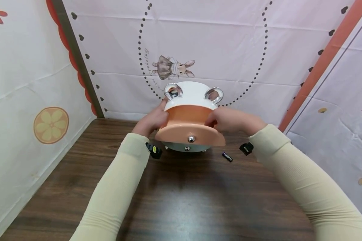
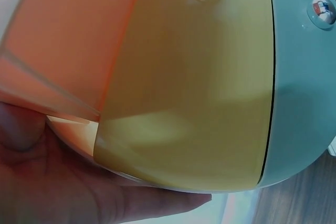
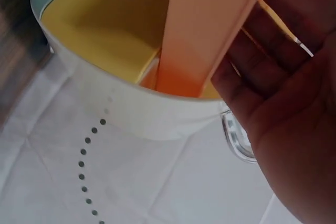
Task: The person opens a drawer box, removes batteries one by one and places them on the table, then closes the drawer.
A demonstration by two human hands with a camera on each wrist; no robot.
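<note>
A small rounded drawer cabinet with a white shell and two silvery ears stands on the table. Its top orange drawer, with a silver knob, is pulled out over a yellow drawer and a teal drawer, both closed. My left hand holds the cabinet's left side, one finger straight along the outside of the shell and the thumb near the orange drawer's edge. My right hand grips the orange drawer's right side wall with bent fingers; its thumb is hidden.
A small dark cylinder like a battery lies on the brown wooden table, right of the cabinet. Printed white cloth hangs close behind the cabinet and along both sides. Black wrist devices sit by both cuffs.
</note>
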